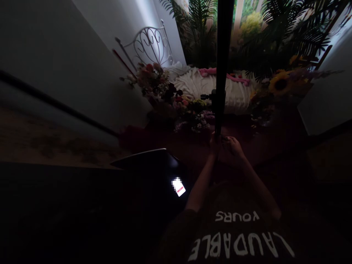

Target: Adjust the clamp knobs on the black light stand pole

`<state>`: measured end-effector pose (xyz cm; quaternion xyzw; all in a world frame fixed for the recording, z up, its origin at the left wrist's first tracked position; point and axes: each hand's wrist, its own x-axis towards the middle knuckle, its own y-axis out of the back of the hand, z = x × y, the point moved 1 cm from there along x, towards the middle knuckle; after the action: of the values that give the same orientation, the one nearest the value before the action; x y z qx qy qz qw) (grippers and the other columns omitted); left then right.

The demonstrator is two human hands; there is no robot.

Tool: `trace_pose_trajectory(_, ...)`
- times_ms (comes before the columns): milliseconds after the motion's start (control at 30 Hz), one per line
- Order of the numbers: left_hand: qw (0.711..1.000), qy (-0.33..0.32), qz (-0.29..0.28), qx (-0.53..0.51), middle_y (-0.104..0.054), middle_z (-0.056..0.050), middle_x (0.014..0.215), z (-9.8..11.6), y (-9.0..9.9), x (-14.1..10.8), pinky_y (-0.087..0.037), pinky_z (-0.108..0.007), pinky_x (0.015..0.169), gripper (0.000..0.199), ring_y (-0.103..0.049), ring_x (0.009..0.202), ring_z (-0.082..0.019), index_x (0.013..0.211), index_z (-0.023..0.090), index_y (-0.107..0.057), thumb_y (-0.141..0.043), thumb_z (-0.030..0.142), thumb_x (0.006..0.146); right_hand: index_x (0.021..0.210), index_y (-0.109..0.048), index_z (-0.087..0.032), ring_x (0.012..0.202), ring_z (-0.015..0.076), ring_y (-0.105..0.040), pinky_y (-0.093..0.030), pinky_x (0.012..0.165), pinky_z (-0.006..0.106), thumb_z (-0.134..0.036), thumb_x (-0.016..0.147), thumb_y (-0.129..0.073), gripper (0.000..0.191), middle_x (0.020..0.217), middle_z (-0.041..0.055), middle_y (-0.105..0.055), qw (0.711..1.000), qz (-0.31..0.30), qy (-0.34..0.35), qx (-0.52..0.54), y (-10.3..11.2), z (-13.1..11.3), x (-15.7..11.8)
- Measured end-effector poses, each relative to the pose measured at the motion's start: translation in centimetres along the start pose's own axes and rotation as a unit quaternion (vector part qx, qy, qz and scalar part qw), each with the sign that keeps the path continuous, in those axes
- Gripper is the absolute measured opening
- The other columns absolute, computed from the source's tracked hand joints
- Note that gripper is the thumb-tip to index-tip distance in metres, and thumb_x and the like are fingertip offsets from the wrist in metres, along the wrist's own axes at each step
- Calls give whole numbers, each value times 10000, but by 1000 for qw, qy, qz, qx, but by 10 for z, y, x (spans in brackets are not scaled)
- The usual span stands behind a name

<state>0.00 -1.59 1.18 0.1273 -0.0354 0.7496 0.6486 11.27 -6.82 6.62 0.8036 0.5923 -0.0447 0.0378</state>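
Observation:
A black upright stand pole (221, 55) rises in front of me, with a dark clamp knob (206, 97) sticking out to its left. Low on that pole, my left hand (214, 143) is wrapped round it. Just to the right, my right hand (233, 144) is closed with its fingertips pinched close to the pole. What those fingertips hold is too dark to make out. Both forearms reach forward from a dark shirt with white lettering.
A lit phone (178, 187) lies on a dark surface at left. Beyond the pole are a bed with white cloth (189, 82), a metal headboard (148, 44), flowers (154, 79), a sunflower (280, 84) and palm fronds (291, 25). A dark bar (60, 104) slants across the left.

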Motion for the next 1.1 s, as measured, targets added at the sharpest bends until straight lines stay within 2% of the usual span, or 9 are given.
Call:
trace_pose_trajectory(67,1000,3,2,1,-718,-99,1011,0,0,0,-536,-267,797,499,-682,886,-177,1166,190,-629,-504,606,920,1043,-627,-212,796,172,-692,-559,692,289,-550,826,-611,403,932,62,-727,1000,7,-6,11,2,1,-10)
trace_pose_trajectory(167,1000,19,11,7,-719,-91,967,0,0,1,-538,-274,800,490,-684,900,-186,1167,194,-624,-520,601,914,1173,-594,-231,886,192,-707,-572,737,304,-566,823,-634,486,1028,60,-733,1000,-23,15,-1,4,0,-23)
trace_pose_trajectory(267,1000,27,14,6,-714,-78,913,-1,-1,1,-541,-286,795,476,-684,875,-193,1180,197,-619,-536,583,913,1218,-580,-239,832,204,-712,-566,699,306,-591,842,-611,516,961,48,-739,997,-23,37,-71,7,-4,-30)
trace_pose_trajectory(400,1000,20,7,1,-704,-69,873,-3,-1,1,-537,-282,786,463,-678,865,-190,1177,195,-624,-553,567,910,1236,-591,-267,756,208,-706,-526,662,291,-576,905,-536,456,835,20,-728,981,-9,46,-189,9,-10,-31)
trace_pose_trajectory(600,1000,14,10,-3,-704,-74,926,-5,-3,2,-535,-289,779,465,-674,860,-183,1182,210,-616,-537,581,913,1108,-661,-314,751,221,-691,-474,689,289,-524,954,-484,315,795,18,-722,956,3,60,-288,8,-19,-27)
trace_pose_trajectory(733,1000,13,19,-3,-706,-82,1017,-6,-4,0,-531,-297,812,473,-669,902,-184,1208,222,-598,-521,588,918,935,-676,-291,696,203,-660,-442,655,271,-566,965,-425,374,752,16,-708,950,17,53,-309,5,-20,-20)
trace_pose_trajectory(833,1000,14,15,-5,-702,-83,1059,-3,-4,-1,-527,-292,826,484,-666,931,-180,1235,224,-581,-507,589,926,902,-659,-260,732,195,-663,-457,674,272,-589,955,-418,412,786,19,-713,959,1,55,-277,6,-13,-11)
trace_pose_trajectory(967,1000,16,14,-1,-677,-92,1150,2,-4,-9,-525,-319,873,484,-659,995,-188,1280,230,-549,-423,576,966,953,-665,-229,814,189,-684,-513,737,285,-634,940,-399,485,872,35,-732,984,-61,50,-157,11,8,-7)
trace_pose_trajectory(1100,997,19,52,61,-593,-167,1306,-11,-6,-40,-460,-391,1042,492,-578,1217,-237,1292,178,-532,-393,539,988,917,-691,-208,834,208,-705,-553,768,319,-714,869,-475,552,850,58,-744,991,-86,-7,-103,32,40,-20)
